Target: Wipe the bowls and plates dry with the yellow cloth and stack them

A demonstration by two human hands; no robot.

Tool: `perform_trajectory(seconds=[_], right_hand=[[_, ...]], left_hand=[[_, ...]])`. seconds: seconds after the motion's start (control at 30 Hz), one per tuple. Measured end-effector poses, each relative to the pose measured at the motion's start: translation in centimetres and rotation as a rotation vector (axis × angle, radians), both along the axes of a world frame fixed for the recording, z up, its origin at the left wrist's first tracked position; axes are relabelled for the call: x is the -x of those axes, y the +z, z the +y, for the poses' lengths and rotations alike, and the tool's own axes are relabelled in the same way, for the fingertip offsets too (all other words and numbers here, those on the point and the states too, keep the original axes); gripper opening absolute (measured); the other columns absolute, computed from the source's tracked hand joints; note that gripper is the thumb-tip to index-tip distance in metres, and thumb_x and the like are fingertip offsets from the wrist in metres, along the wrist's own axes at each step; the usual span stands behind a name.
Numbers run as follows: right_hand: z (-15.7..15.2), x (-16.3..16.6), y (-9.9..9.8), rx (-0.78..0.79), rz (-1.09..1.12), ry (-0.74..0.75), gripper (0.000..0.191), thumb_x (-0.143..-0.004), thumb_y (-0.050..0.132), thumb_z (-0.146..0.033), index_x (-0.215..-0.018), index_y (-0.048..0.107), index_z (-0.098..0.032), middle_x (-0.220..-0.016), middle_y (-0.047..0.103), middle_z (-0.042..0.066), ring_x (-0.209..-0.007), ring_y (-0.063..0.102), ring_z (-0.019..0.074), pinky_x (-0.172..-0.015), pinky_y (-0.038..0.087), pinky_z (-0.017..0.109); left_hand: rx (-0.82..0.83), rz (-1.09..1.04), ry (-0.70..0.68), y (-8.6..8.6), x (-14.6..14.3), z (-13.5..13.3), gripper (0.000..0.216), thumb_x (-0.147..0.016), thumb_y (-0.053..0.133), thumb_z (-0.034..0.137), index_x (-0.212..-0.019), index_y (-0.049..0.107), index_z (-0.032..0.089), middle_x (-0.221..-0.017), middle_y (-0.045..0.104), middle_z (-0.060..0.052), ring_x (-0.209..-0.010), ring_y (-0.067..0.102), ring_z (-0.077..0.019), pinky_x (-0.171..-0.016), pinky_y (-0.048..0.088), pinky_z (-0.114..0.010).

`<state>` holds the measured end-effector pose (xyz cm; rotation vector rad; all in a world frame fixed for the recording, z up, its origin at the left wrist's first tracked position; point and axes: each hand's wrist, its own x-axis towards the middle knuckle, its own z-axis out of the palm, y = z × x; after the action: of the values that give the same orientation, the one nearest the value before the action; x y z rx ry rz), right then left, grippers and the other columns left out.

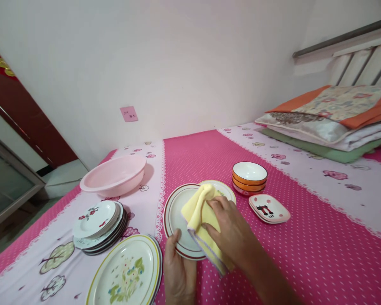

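My left hand grips the near edge of a white plate with a dark red rim, its thumb on top. The plate is tilted up towards me. A yellow cloth with a purple edge is bunched in my right hand, which presses it against the plate's right side. Behind, partly hidden by the cloth, lies another plate with a yellow rim. Left of my hands is a stack of large plates with yellow rims and a green leaf pattern.
A stack of smaller plates and a pink basin stand at the left. To the right are stacked orange bowls and small square dishes. Folded bedding lies at the far right, and a white wall rises behind.
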<state>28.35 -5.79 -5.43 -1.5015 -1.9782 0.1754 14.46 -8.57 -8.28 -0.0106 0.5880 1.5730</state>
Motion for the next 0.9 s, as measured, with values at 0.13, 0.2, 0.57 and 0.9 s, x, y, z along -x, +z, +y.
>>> perform_trajectory(seconds=[0.13, 0.2, 0.57, 0.9], right_hand=[[-1.3, 0.6, 0.5, 0.077, 0.007, 0.132, 0.036, -0.085, 0.074, -0.015, -0.119, 0.064, -0.017, -0.116, 0.063, 0.012, -0.112, 0.059, 0.0317, -0.101, 0.050, 0.050], [-2.1, 1.1, 0.7, 0.079, 0.015, 0.214, 0.037, -0.086, 0.071, -0.014, -0.121, 0.064, -0.019, -0.116, 0.064, 0.010, -0.112, 0.060, 0.0295, -0.101, 0.051, 0.046], [-2.9, 3.9, 0.6, -0.013, 0.095, 0.485, 0.052, -0.097, 0.056, -0.011, -0.147, 0.054, -0.026, -0.149, 0.059, 0.005, -0.138, 0.050, 0.0223, -0.119, 0.039, 0.039], [0.9, 1.8, -2.3, -0.380, -0.021, 0.256, 0.057, -0.103, 0.042, -0.014, -0.159, 0.036, -0.022, -0.161, 0.050, 0.008, -0.153, 0.037, 0.0277, -0.124, 0.029, 0.054]], left_hand=[[-0.016, -0.027, 0.028, 0.4, 0.9, 0.0, 0.045, -0.103, 0.043, 0.022, -0.091, 0.085, 0.015, -0.095, 0.084, -0.011, -0.086, 0.081, -0.0218, -0.096, 0.058, -0.031], [-0.033, -0.002, -0.031, 0.2, 1.3, -0.1, 0.051, -0.105, 0.040, 0.031, -0.092, 0.086, 0.014, -0.093, 0.083, -0.014, -0.086, 0.081, -0.0247, -0.099, 0.057, -0.035], [-0.073, 0.009, 0.008, -2.6, 2.0, -0.3, 0.049, -0.105, 0.032, 0.022, -0.127, 0.076, 0.025, -0.083, 0.080, -0.005, -0.076, 0.077, -0.0140, -0.074, 0.060, -0.018], [-0.173, 0.067, -0.254, -1.4, -1.4, -0.2, 0.035, -0.102, 0.055, 0.029, -0.129, 0.076, 0.021, -0.134, 0.073, -0.012, -0.140, 0.057, -0.0256, -0.122, 0.037, -0.042]])
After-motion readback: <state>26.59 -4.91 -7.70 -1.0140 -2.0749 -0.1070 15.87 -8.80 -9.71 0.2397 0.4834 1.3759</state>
